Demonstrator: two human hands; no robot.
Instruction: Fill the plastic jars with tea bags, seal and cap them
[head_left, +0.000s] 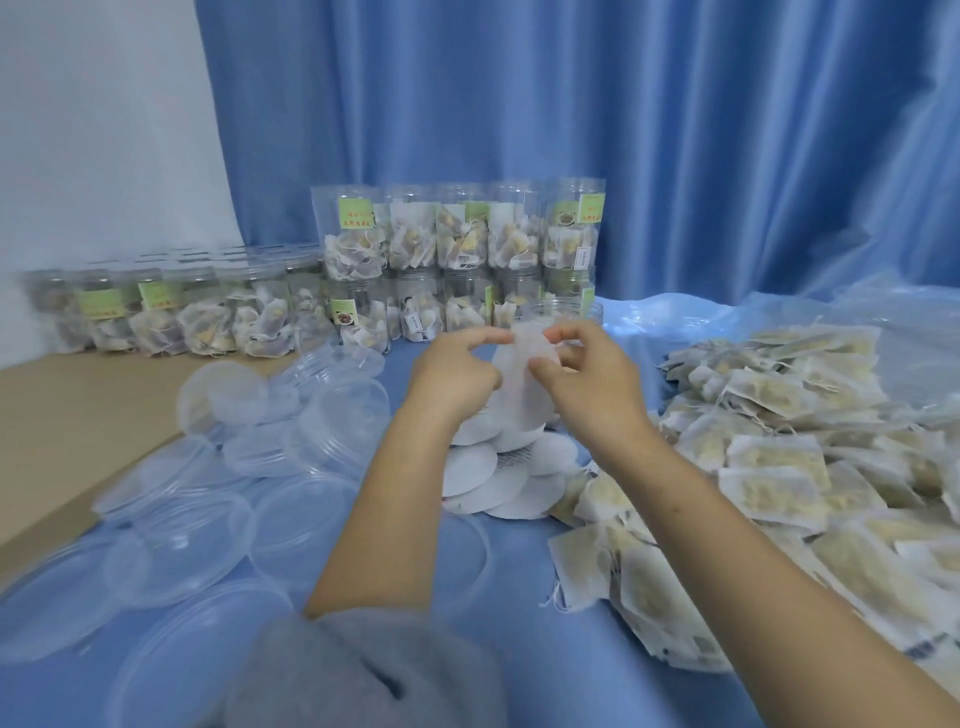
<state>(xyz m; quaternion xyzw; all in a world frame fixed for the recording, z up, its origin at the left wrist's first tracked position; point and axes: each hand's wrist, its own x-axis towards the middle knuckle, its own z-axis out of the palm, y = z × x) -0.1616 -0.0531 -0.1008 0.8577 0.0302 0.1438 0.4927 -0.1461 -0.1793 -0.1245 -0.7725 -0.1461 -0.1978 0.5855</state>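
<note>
Both hands hold a round white seal disc (522, 364) up above the blue cloth. My left hand (457, 371) pinches its left edge and my right hand (587, 374) pinches its right edge. Under them lies a loose pile of white seal discs (498, 478). An open clear plastic jar (566, 310) stands just behind the hands, its lower part hidden by them. A large heap of tea bags (769, 467) covers the right side. Several clear plastic caps (208, 499) lie scattered on the left.
Filled, capped jars (462, 234) with green labels stand stacked in two tiers at the back centre, and a single row of filled jars (171, 312) runs to the left. A brown cardboard sheet (67, 410) lies at far left. Blue curtain hangs behind.
</note>
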